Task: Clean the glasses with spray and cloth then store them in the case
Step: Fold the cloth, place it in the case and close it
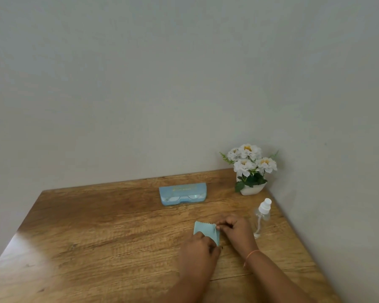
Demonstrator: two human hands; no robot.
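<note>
Both hands hold a pale blue cloth [204,231] on the wooden surface [96,237].

The left hand [198,250] grips the cloth's near edge with curled fingers. The right hand [236,228] pinches its right edge, and the two hands sit close together with the cloth between them. At 11 o'clock from the hands, well apart, lies a translucent blue case [182,193] with its lid closed. The glasses [179,197] show faintly through its front wall. Just beside the right hand, at 2 o'clock, stands a clear spray bottle [262,217] with a white nozzle. Its contents cannot be told. At 1 o'clock, in the surface's far corner, a white pot [251,190] holds white flowers [249,158].
</note>
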